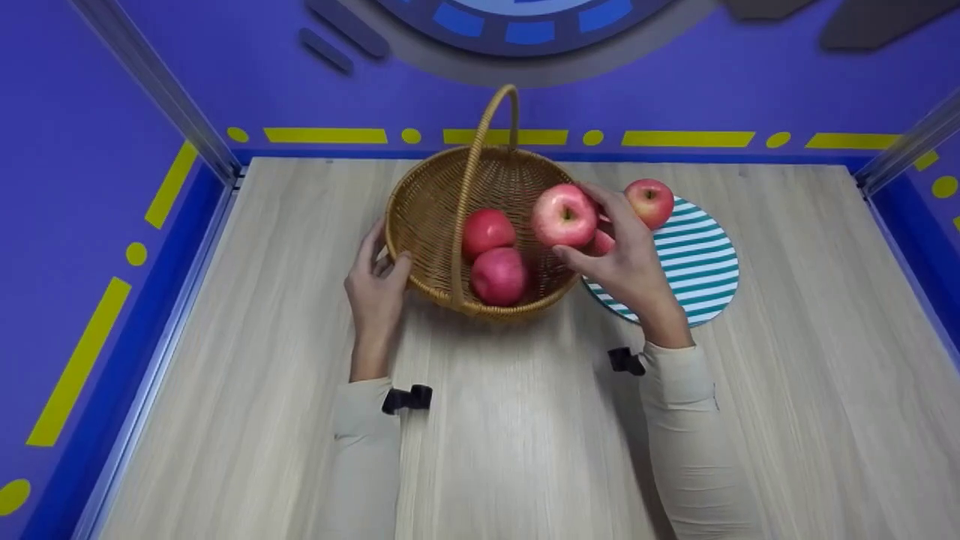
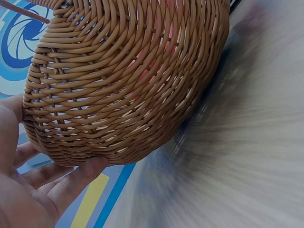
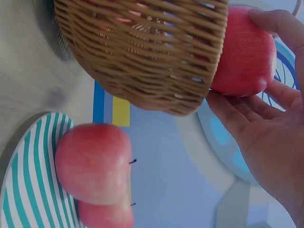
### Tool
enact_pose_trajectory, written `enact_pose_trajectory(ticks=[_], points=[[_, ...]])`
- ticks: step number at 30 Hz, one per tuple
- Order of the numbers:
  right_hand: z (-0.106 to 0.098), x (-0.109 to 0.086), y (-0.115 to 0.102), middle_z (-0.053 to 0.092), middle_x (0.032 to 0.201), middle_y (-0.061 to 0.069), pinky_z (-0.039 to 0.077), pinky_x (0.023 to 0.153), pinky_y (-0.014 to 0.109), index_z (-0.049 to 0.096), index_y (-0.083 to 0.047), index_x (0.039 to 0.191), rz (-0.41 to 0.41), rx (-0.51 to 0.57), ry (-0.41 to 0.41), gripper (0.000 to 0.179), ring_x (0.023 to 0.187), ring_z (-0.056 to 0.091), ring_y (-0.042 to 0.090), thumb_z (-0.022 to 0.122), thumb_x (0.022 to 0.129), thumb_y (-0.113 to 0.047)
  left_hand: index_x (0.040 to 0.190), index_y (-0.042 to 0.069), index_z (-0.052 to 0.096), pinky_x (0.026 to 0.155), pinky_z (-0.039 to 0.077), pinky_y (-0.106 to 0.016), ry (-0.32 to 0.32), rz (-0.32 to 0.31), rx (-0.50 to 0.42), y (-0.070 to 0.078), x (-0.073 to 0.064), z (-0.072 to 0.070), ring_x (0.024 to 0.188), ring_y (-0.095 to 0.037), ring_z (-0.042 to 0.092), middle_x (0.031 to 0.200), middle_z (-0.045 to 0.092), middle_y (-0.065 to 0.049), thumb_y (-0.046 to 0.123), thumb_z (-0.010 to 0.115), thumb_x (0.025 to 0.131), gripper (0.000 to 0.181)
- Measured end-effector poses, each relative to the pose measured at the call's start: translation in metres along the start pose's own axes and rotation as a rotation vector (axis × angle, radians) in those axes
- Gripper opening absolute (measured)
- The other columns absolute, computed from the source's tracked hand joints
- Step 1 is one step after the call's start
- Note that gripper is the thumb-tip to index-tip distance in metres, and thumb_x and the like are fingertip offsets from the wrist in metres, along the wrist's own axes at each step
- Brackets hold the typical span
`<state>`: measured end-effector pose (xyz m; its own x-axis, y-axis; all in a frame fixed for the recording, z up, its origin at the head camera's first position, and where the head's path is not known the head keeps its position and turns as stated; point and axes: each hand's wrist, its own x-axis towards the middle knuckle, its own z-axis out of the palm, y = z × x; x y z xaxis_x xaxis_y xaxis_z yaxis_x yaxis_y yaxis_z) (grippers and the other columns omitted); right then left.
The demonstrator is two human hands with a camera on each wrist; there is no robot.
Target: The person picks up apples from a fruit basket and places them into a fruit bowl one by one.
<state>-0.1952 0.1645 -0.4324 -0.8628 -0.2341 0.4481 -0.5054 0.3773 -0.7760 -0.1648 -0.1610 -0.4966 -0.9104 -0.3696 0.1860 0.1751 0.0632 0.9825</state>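
Observation:
A brown wicker basket (image 1: 420, 187) with a tall arched handle (image 1: 471, 172) stands upright on the table. My left hand (image 1: 377, 296) holds its left side, thumb at the rim and fingers against the outer weave, as the left wrist view shows. Between thumb and fingers, my right hand (image 1: 626, 259) grips a red apple (image 1: 564, 214) by the basket's right rim. Inside the basket lie two more apples, one red apple (image 1: 489, 232) and a darker pink apple (image 1: 499, 276) touching it. In the right wrist view the held apple (image 3: 244, 52) overlaps the basket's rim.
Right of the basket lies a round plate (image 1: 701, 262) with green and white stripes. Two apples sit on it: one apple (image 1: 650, 203) near its far edge, the other apple (image 1: 602, 242) partly hidden behind my right hand. Blue panels (image 1: 322, 105) enclose the wooden table (image 1: 480, 420).

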Motion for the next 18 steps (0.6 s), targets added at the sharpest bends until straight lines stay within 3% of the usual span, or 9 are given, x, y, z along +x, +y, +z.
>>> enact_pose_trajectory(ticks=[9, 18], points=[[-0.012, -0.008, 0.006, 0.057, 0.148, 0.012, 0.051, 0.111, 0.041, 0.051, -0.002, 0.155, 0.022, -0.042, 0.04, 0.083, 0.131, 0.057, 0.023, 0.092, 0.083, -0.008, 0.153, 0.02, 0.06, 0.081, 0.064, -0.032, 0.008, -0.018, -0.003, -0.001, 0.0, 0.001, 0.12, -0.038, 0.068, 0.147, 0.061, -0.011, 0.007, 0.069, 0.095, 0.06], [-0.022, -0.01, 0.003, 0.056, 0.149, 0.009, 0.052, 0.109, 0.037, 0.05, -0.004, 0.156, 0.097, -0.043, 0.073, 0.083, 0.129, 0.057, 0.022, 0.092, 0.085, -0.015, 0.154, 0.02, 0.059, 0.083, 0.064, -0.032, 0.007, -0.02, 0.013, 0.001, 0.0, 0.0, 0.121, -0.036, 0.068, 0.147, 0.062, -0.01, 0.007, 0.068, 0.095, 0.061]])
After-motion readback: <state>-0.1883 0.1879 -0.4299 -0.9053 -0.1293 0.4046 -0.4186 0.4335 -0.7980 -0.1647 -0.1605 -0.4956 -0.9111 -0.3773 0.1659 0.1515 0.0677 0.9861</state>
